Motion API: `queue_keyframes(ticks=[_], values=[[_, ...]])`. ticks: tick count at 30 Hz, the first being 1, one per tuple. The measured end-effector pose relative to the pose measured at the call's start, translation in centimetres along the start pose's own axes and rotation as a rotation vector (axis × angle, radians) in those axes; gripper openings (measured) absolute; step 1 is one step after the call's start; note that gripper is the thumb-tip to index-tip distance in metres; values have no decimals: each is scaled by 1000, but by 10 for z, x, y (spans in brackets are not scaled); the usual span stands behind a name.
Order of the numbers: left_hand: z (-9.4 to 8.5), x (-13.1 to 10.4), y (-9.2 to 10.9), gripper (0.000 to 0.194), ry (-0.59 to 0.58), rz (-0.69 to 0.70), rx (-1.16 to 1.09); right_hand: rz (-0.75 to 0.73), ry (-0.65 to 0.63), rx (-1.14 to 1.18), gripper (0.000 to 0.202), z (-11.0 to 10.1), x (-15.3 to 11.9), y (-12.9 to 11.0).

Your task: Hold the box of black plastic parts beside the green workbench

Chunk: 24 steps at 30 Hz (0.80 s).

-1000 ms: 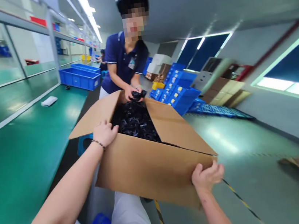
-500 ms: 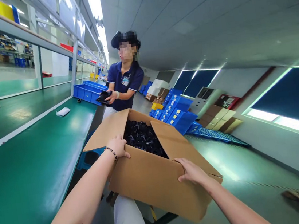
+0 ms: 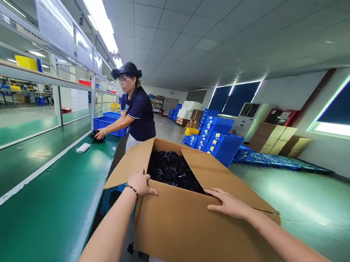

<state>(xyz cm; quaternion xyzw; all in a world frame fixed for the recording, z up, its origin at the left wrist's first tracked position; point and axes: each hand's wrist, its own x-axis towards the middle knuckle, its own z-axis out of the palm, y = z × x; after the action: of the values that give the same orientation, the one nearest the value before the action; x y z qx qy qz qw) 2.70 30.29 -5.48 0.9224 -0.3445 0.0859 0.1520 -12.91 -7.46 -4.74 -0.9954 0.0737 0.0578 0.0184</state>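
Note:
A large open cardboard box (image 3: 188, 228) is tilted in front of me, full of small black parts (image 3: 175, 171) whose kind I cannot make out. My left hand (image 3: 140, 183) grips its left corner at the rim, thumb on the near side. At the right end of the near rim, my right hand (image 3: 225, 204) hooks its fingertips over the edge, with the thumb against the outer face. One of my legs shows under the box.
A green workbench (image 3: 46, 234) runs along the left, with a white packet (image 3: 83, 148) and a blue crate (image 3: 109, 123). Beyond the box a co-worker (image 3: 138, 110) sets down a black bundle (image 3: 97, 136). Stacked blue bins (image 3: 214, 134) and cartons (image 3: 269, 136) line the right.
The co-worker has turned toward the bench and lowered the black bundle onto it. My view has shifted, and the box appears larger and nearer. Both my hands stay at its rim.

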Motion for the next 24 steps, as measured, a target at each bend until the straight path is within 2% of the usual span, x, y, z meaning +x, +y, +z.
queue_keyframes(ticks=[5,8,11,14,17,19,21,24], values=[[0,-1,0,87,4,-18,32,-129,30,48,65,-21,42,-43],[-1,-4,0,89,1,-22,39,-209,-39,-109,57,-27,69,-60],[-4,-6,-1,88,-8,-21,45,-157,-138,-318,43,-32,81,-66],[-8,-8,-3,86,-7,-11,56,-104,-193,-498,44,-48,75,-70],[-11,-9,-6,82,-16,12,57,-130,-211,-579,50,-77,58,-72],[-13,-9,-7,84,-22,20,54,-145,-220,-582,47,-96,45,-70],[-15,-9,-7,86,-30,21,59,-175,-182,-574,36,-107,34,-64],[-16,-10,-8,89,-65,0,68,-291,-31,-593,27,-112,27,-47]])
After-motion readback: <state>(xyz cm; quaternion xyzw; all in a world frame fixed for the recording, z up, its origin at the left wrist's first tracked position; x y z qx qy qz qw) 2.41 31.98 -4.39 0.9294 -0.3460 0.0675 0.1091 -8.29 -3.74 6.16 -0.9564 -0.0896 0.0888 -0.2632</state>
